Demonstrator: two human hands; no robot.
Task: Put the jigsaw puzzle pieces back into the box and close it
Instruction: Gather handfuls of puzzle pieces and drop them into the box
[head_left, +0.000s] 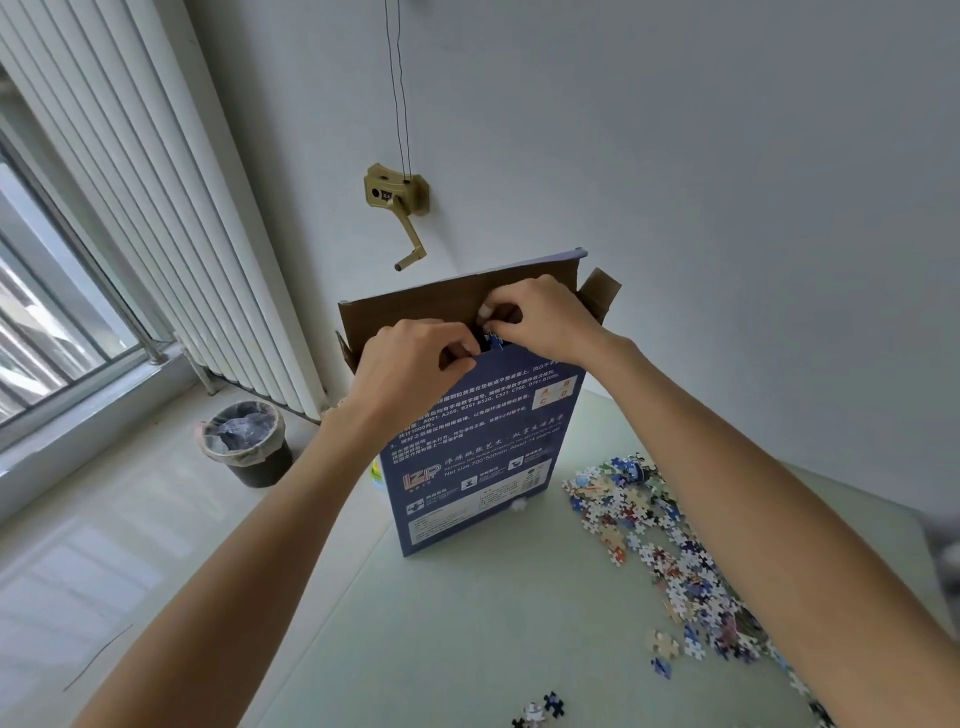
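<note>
A tall blue puzzle box (478, 457) stands upright on the pale table (467, 623), its brown top flap (415, 306) raised open. Both hands are at the box's top opening. My left hand (415, 358) has its fingers curled at the front rim of the opening. My right hand (540, 317) pinches blue puzzle pieces (493, 340) right over the opening. A long scatter of loose puzzle pieces (670, 561) lies on the table to the right of the box. A few more pieces (540, 709) lie near the bottom edge.
A dark waste bin (249, 447) with a plastic liner stands on the floor at the left, below a white radiator (156, 234). A brass crank fitting (400, 208) hangs on the wall behind the box. The table's left edge runs diagonally beside my left arm.
</note>
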